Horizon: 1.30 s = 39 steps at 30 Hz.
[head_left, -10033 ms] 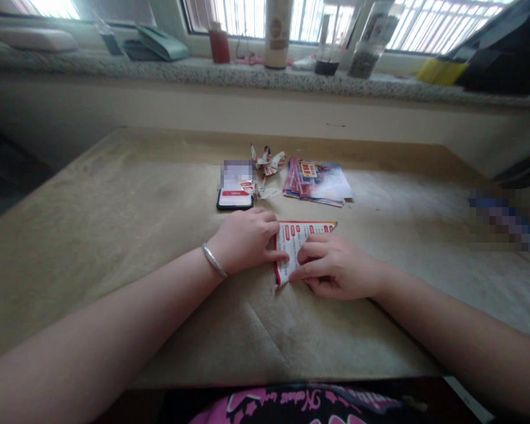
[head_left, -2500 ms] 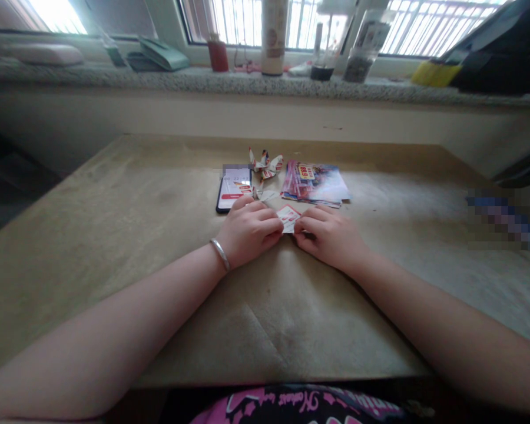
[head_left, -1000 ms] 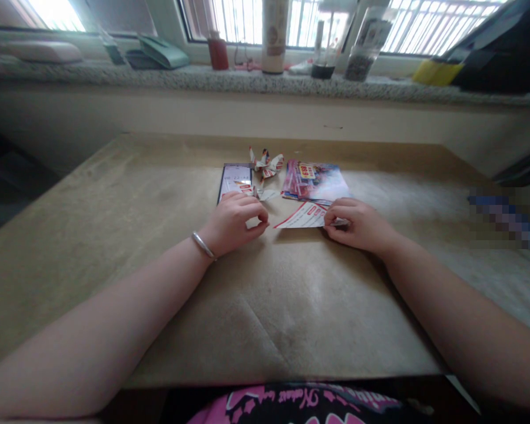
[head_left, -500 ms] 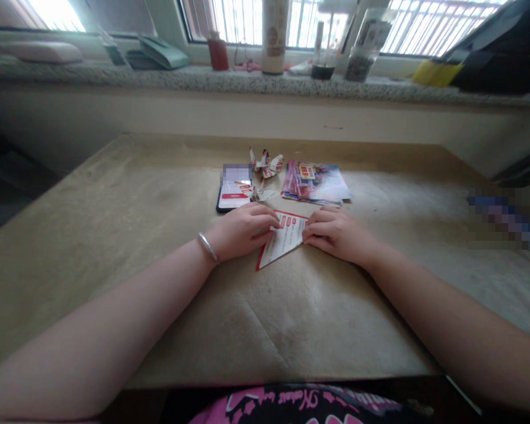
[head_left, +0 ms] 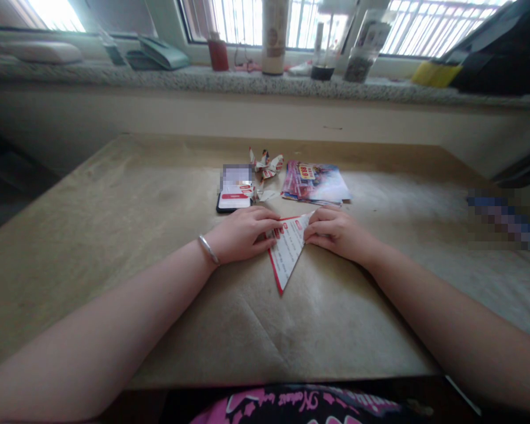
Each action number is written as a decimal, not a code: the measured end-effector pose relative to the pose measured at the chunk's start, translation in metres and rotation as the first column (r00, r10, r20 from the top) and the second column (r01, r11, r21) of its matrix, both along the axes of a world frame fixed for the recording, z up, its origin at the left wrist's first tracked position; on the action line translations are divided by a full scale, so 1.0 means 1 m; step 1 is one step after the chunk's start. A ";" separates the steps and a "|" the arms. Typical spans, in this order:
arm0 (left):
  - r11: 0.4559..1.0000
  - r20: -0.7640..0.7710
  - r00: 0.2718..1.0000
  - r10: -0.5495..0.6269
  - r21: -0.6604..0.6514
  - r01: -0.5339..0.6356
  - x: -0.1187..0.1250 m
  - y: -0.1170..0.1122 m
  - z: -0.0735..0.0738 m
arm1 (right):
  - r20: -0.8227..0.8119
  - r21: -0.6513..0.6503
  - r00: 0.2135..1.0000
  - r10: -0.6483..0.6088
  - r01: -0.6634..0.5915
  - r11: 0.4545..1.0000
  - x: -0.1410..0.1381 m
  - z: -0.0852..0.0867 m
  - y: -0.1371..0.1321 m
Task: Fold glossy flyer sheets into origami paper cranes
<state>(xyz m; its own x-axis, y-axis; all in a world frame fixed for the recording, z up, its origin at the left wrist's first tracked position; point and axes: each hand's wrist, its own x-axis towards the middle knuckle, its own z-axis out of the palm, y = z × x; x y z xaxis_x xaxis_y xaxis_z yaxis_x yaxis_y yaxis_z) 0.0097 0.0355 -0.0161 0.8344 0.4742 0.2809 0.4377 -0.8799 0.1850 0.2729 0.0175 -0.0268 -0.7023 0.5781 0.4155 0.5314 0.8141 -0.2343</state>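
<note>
A folded triangle of printed paper point(head_left: 288, 253), white with red edges and small text, lies on the table with one point toward me. My left hand point(head_left: 251, 231), a silver bangle at its wrist, grips the paper's left side with the fingers over it. At the upper right corner, the fingers of my right hand point(head_left: 331, 231) pinch the paper. Just beyond my left hand lies a phone point(head_left: 234, 197) with its screen lit. Folded paper figures point(head_left: 269, 166) sit beside the phone. Behind my right hand is a pile of glossy printed sheets point(head_left: 320, 181).
The table point(head_left: 168, 318) has a tan cover with a crease near its front. A granite windowsill point(head_left: 238, 82) behind it bears a red bottle point(head_left: 218, 53), a tall cylinder point(head_left: 274, 38), clear containers and a dark bag point(head_left: 503, 53). A blurred strip point(head_left: 507, 221) lies at the right.
The paper triangle has turned, so its lower point has swung to the right and nearer to me. Both hands stay almost in place, still on the paper.
</note>
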 end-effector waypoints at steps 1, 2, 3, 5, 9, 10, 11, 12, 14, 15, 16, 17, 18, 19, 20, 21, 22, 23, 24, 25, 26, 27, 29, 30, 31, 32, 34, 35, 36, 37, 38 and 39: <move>1.000 -0.003 1.000 0.004 -0.002 -0.004 0.000 0.000 0.000 | 0.004 -0.010 1.000 -0.014 0.014 1.000 0.000 0.000 0.000; 1.000 -0.005 1.000 0.009 -0.002 -0.009 0.000 -0.001 0.000 | 0.009 -0.020 1.000 -0.028 0.028 0.999 0.001 0.000 0.000; 1.000 -0.007 1.000 0.015 -0.003 -0.015 0.000 -0.001 0.001 | 0.016 -0.033 0.999 -0.038 0.039 0.999 0.001 0.001 0.000; 1.000 -0.010 1.000 0.027 -0.008 -0.027 0.000 -0.002 0.000 | 0.028 -0.061 0.998 -0.052 0.053 0.997 0.002 0.001 0.000; 0.999 -0.026 0.999 0.033 -0.014 -0.034 -0.002 -0.002 0.001 | 0.040 -0.076 0.996 -0.084 0.086 0.993 0.002 0.002 0.001; 0.999 -0.031 0.999 0.028 -0.015 -0.028 -0.002 -0.002 0.001 | 0.045 -0.069 0.994 -0.098 0.101 0.993 0.002 0.002 0.001; 1.000 -0.037 0.999 0.019 -0.018 -0.020 -0.002 -0.002 0.001 | 0.053 -0.061 0.992 -0.113 0.116 0.991 0.001 0.002 0.001; 1.000 -0.042 0.999 0.010 -0.020 -0.011 -0.003 -0.002 0.002 | 0.062 -0.055 0.990 -0.129 0.133 0.990 0.001 0.002 0.000; 1.000 -0.046 0.999 -0.007 -0.027 0.006 -0.003 -0.002 0.003 | 0.080 -0.048 0.984 -0.159 0.164 0.985 -0.001 0.004 -0.001; 0.999 -0.047 0.999 -0.015 -0.032 0.014 -0.003 -0.002 0.003 | 0.090 -0.049 0.981 -0.169 0.174 0.983 -0.002 0.004 -0.003; 0.999 -0.046 0.999 -0.022 -0.036 0.020 -0.003 -0.002 0.004 | 0.101 -0.050 0.979 -0.176 0.181 0.982 -0.003 0.005 -0.004; 0.998 -0.047 0.998 -0.033 -0.045 0.031 -0.003 -0.003 0.004 | 0.113 -0.050 0.978 -0.175 0.182 0.982 -0.003 0.006 -0.005; 0.998 -0.049 0.998 -0.047 -0.053 0.044 -0.003 -0.003 0.005 | 0.124 -0.051 0.978 -0.169 0.176 0.983 -0.004 0.007 -0.006; 0.997 -0.044 0.997 -0.057 -0.059 0.055 -0.003 -0.004 0.005 | 0.132 -0.052 0.979 -0.156 0.164 0.985 -0.005 0.007 -0.006; 0.996 -0.040 0.997 -0.066 -0.064 0.063 -0.003 -0.004 0.005 | 0.136 -0.054 0.981 -0.140 0.149 0.987 -0.005 0.007 -0.007; 0.995 -0.034 0.997 -0.071 -0.067 0.068 -0.003 -0.004 0.005 | 0.136 -0.057 0.983 -0.121 0.130 0.990 -0.005 0.007 -0.007; 0.995 -0.029 0.997 -0.075 -0.071 0.073 -0.003 -0.005 0.004 | 0.133 -0.063 0.986 -0.101 0.110 0.992 -0.005 0.006 -0.006; 0.994 -0.026 0.996 -0.083 -0.076 0.080 -0.004 -0.005 0.004 | 0.125 -0.072 0.989 -0.082 0.091 0.993 -0.005 0.005 -0.006; 0.993 -0.026 0.995 -0.092 -0.082 0.090 -0.004 -0.004 0.004 | 0.113 -0.086 0.992 -0.065 0.075 0.993 -0.005 0.003 -0.005; 0.990 -0.030 0.994 -0.107 -0.091 0.104 -0.004 -0.004 0.004 | 0.096 -0.102 0.994 -0.053 0.063 0.993 -0.005 0.001 -0.004; 0.988 -0.037 0.992 -0.123 -0.100 0.119 -0.004 -0.004 0.003 | 0.079 -0.120 0.996 -0.051 0.060 0.991 -0.004 0.000 -0.003; 0.986 -0.046 0.990 -0.136 -0.107 0.130 -0.004 -0.003 0.003 | 0.064 -0.134 0.996 -0.058 0.066 0.989 -0.004 -0.001 -0.002; 0.984 -0.064 0.987 -0.147 -0.111 0.139 -0.004 -0.002 0.003 | 0.048 -0.139 0.995 -0.085 0.091 0.986 -0.004 -0.003 -0.001; 0.985 -0.068 0.987 -0.145 -0.109 0.137 -0.004 -0.002 0.003 | 0.048 -0.127 0.994 -0.100 0.105 0.986 -0.004 -0.002 -0.001; 0.985 -0.069 0.988 -0.140 -0.106 0.133 -0.004 -0.001 0.003 | 0.048 -0.108 0.993 -0.109 0.113 0.988 -0.004 -0.002 -0.001; 0.987 -0.066 0.989 -0.134 -0.102 0.127 -0.004 -0.001 0.003 | 0.045 -0.088 0.993 -0.111 0.115 0.989 -0.004 -0.001 -0.001; 0.988 -0.061 0.990 -0.127 -0.096 0.121 -0.003 -0.002 0.003 | 0.028 -0.062 0.994 -0.104 0.105 0.992 -0.004 0.003 -0.004; 0.988 -0.060 0.990 -0.126 -0.094 0.120 -0.003 -0.002 0.002 | 0.020 -0.058 0.995 -0.100 0.101 0.993 -0.005 0.005 -0.005; 0.989 -0.059 0.990 -0.126 -0.089 0.121 -0.003 -0.002 0.002 | 0.014 -0.059 0.995 -0.096 0.097 0.994 -0.005 0.007 -0.007; 0.989 -0.056 0.990 -0.126 -0.083 0.121 -0.003 -0.002 0.001 | 0.017 -0.058 0.995 -0.097 0.098 0.993 -0.006 0.009 -0.010; 0.990 -0.050 0.991 -0.126 -0.076 0.122 -0.003 -0.002 0.001 | 0.028 -0.064 0.995 -0.099 0.101 0.993 -0.008 0.011 -0.013; 0.990 -0.042 0.991 -0.126 -0.068 0.123 -0.002 -0.001 0.001 | 0.034 -0.076 0.995 -0.094 0.097 0.992 -0.010 0.013 -0.016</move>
